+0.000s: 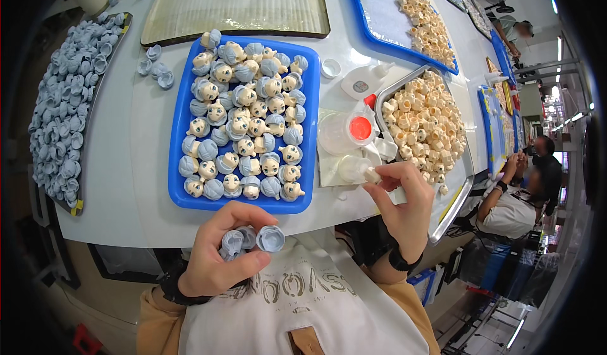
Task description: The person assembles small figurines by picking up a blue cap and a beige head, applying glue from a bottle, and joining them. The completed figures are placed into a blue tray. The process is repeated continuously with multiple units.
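Just in front of the blue tray, my left hand (pixel 218 260) is closed around several pale blue doll hair pieces (pixel 271 238), cup-shaped and hollow. My right hand (pixel 408 200) pinches a small cream doll head part (pixel 371 176) between thumb and fingertips. That part is at the mouth of a small translucent bottle (pixel 351 169), and I cannot tell whether they touch. Behind it stands a clear container with a red top (pixel 360 128). The blue tray (pixel 243 205) holds many doll heads with painted faces and blue hair.
A metal tray (pixel 468 190) heaped with cream head parts stands at right. At left, a dark tray (pixel 77 207) is piled with blue hair pieces. A white bottle (pixel 365 81), a round cap (pixel 331 68) and another blue tray (pixel 358 7) lie farther back. A person (pixel 512 206) sits at right.
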